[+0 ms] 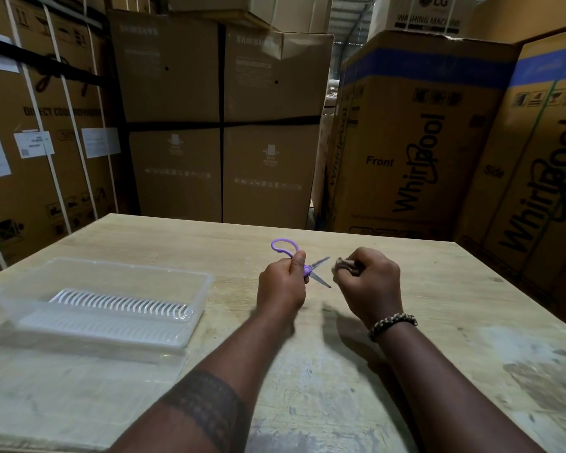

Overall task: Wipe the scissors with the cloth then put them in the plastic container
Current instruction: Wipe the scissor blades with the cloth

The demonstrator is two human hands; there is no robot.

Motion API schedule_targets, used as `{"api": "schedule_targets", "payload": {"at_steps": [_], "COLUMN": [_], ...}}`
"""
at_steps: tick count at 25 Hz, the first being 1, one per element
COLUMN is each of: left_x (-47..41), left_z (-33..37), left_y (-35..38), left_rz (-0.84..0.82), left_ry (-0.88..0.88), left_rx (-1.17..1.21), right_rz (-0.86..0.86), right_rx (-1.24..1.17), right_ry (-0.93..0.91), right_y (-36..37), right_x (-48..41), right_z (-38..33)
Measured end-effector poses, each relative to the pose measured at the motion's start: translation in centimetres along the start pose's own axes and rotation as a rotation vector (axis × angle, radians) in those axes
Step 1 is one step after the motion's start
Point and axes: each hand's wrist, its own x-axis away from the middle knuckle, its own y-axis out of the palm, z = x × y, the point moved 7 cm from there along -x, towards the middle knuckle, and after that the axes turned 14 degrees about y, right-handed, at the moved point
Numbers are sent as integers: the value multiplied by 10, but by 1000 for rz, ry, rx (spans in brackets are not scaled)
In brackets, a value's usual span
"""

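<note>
From the head camera we see the left hand (280, 284) closed around the purple handles of the scissors (307, 268), held above the wooden table (356, 371) with the blades spread apart. The right hand (368, 282) grips the bunched cloth (340, 265) just beside the upper blade. The plastic container (98, 305) stands open on the left, well apart.

Dim storeroom: tall stacked cardboard boxes (223, 119) behind a pale wooden table (406, 322).
</note>
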Motion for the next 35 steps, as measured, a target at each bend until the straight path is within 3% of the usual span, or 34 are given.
{"api": "schedule_targets", "payload": {"at_steps": [3, 7, 13, 19, 21, 24, 30, 35], "left_x": [1, 2, 0, 1, 1, 0, 1, 1], "left_z": [1, 2, -2, 0, -1, -1, -2, -2], "left_y": [0, 2, 4, 2, 2, 3, 4, 2], "left_rz": [-13, -27, -36, 0, 4, -6, -10, 12], "left_ry": [17, 48, 59, 20, 31, 56, 48, 19], "left_rx": [55, 57, 61, 55, 56, 39, 71, 77], "right_rz": [-55, -192, -27, -48, -83, -105, 20, -34], "right_rx": [-172, -275, -50, -420, -387, -153, -119, -267], "right_ry": [-56, 86, 129, 313, 207, -47, 87, 203], "right_y": [9, 26, 24, 7, 12, 27, 15, 11], "right_x": [7, 11, 2, -3, 0, 8, -3, -2], "right_z": [-11, -6, 1, 18, 7, -12, 6, 12]}}
